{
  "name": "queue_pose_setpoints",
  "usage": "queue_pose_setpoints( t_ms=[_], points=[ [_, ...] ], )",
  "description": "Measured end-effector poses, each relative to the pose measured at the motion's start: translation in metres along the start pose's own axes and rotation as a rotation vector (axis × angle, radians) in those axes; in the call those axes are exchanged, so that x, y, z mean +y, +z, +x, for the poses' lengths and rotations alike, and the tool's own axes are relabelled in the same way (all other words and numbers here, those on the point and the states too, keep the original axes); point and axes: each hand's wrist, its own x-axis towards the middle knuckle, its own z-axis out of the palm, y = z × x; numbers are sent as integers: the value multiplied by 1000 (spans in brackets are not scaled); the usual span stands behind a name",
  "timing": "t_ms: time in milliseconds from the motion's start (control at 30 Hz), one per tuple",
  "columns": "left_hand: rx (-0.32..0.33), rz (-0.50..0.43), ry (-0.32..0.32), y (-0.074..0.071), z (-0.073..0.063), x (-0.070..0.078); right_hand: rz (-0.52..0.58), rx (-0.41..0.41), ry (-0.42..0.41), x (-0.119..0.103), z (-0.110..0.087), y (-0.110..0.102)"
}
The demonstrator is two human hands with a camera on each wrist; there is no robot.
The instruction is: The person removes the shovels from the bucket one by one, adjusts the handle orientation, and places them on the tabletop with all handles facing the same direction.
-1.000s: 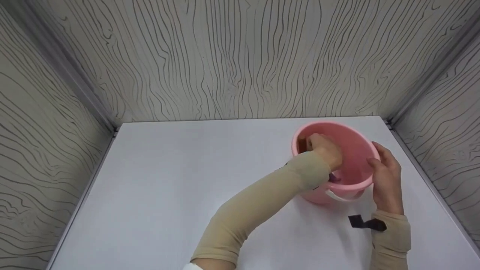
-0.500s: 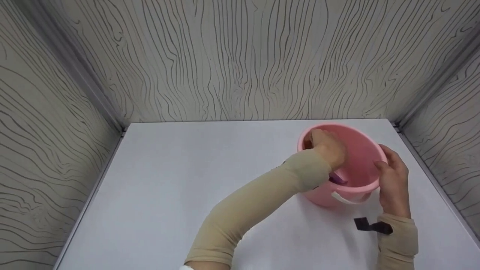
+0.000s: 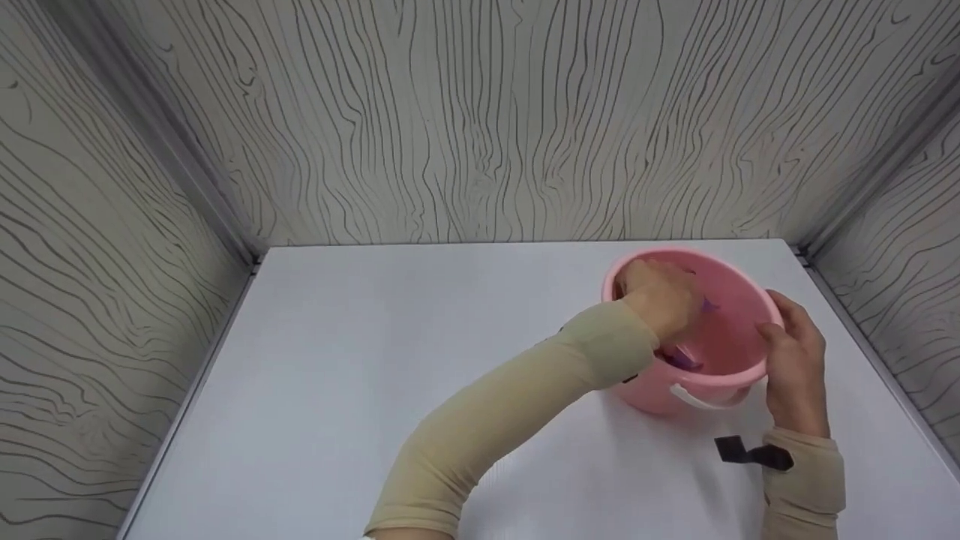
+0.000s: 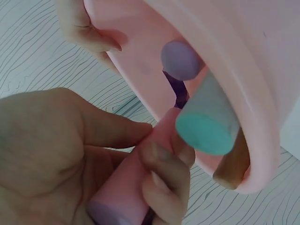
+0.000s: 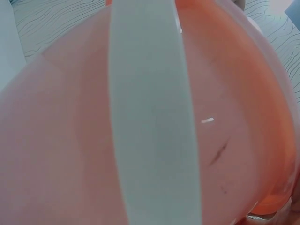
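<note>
The white table [image 3: 337, 375] leaves its broadest room between bucket and left edge; the left forearm crosses part of it. The pink bucket [image 3: 652, 397] is near the far right corner, with only narrow space toward the right edge. Its white handle [image 3: 697, 401] hangs at the near side. The right hand [image 3: 799, 360] grasps the rim's right side, probably for steadying it. The left hand [image 4: 108, 150] is within the bucket's mouth, pinching a pink cylinder [image 4: 129, 176] between thumb and fingers. Beside it, inside, are a mint-ended cylinder [image 4: 206, 117] and a smaller-looking lilac-ended piece [image 4: 180, 60].
</note>
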Motion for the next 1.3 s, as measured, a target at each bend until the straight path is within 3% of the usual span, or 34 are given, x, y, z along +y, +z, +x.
queue_pose_setpoints(
  t_ms=[67,467,667,867,1100,1300],
  points=[
    [31,-72,-16,1,0,0,-2,5,5,-1,0,0],
    [14,-308,-47,4,-7,-12,48,11,-4,0,4,0],
    [78,-358,-56,9,-11,-20,80,19,-17,0,6,1],
    [114,-561,-58,18,-15,-25,80,22,9,1,5,0],
    [127,-638,-100,22,-18,-31,114,-4,1,2,4,0],
    [175,-766,-85,29,-27,-39,113,-2,4,3,3,-1]
  ],
)
